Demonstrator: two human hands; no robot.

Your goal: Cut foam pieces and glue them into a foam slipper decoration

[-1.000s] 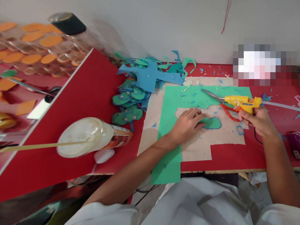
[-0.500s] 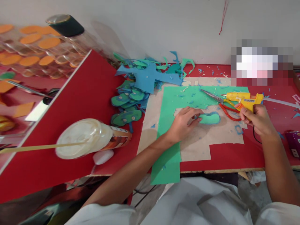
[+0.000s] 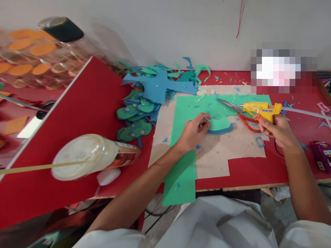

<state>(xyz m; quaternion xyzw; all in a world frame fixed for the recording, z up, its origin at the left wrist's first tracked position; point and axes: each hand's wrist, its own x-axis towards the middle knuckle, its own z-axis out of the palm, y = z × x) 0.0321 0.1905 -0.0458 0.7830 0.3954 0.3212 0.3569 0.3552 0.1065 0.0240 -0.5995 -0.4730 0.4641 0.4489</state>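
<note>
Between the fingertips of my left hand [image 3: 195, 132] is the left end of a green foam cutout [image 3: 220, 123]. A blue foam piece [image 3: 222, 131] shows along its lower edge; whether the two are stuck together I cannot tell. My right hand [image 3: 279, 132] is wrapped around the grip of a yellow glue gun [image 3: 266, 109], its nozzle pointing left and a clear glue stick [image 3: 305, 112] coming out of its back. Scissors [image 3: 249, 120] with red and yellow handles lie just left of the glue gun. Under the work are a green foam sheet [image 3: 184, 113] and pale paper [image 3: 219, 162].
Finished-looking green and blue foam shapes [image 3: 134, 129] are stacked at left, below blue foam offcuts [image 3: 157, 84]. A lidded plastic cup [image 3: 80, 156] with a straw stands nearer me. A purple power socket box [image 3: 322, 155] sits at far right. Small scraps litter the table.
The green cutout in my left hand has tilted, so more of the blue piece shows below it. My right hand keeps the glue gun almost still. The view has shifted slightly.
</note>
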